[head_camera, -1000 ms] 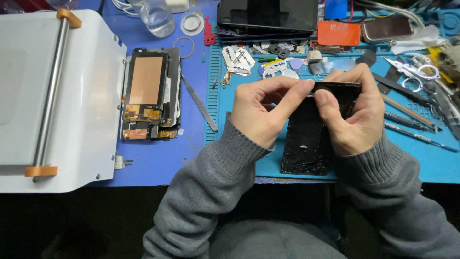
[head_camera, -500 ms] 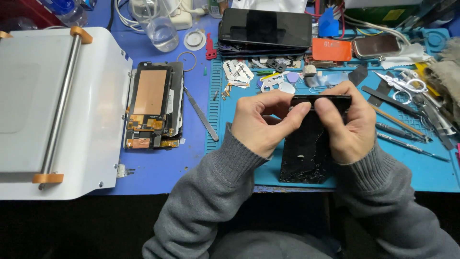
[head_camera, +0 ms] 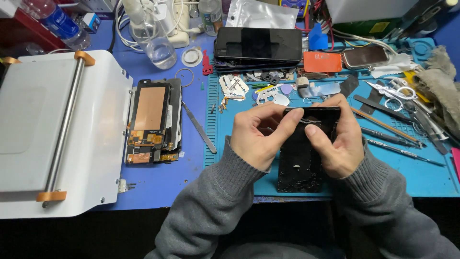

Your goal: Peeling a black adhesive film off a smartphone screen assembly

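Note:
A black phone frame (head_camera: 301,165) with specks of pale residue stands tilted on the blue mat, its far end between both hands. My left hand (head_camera: 258,134) grips that end from the left, index finger stretched across the top edge. My right hand (head_camera: 338,139) holds it from the right, thumb pressed on the inner face near the top. A thin pale strip shows between the fingertips at the top edge.
A white machine with a steel roller (head_camera: 57,129) fills the left. An opened phone with a copper plate (head_camera: 151,122) lies beside it. A dark phone (head_camera: 258,44), tweezers (head_camera: 199,127), picks, scissors (head_camera: 393,91) and screwdrivers (head_camera: 388,136) crowd the blue mat (head_camera: 417,177). Bottles stand at the back.
The view has shifted, so the bench and hands sit lower in the frame. Both hands keep their grip on the frame's top end; the fingers have shifted slightly.

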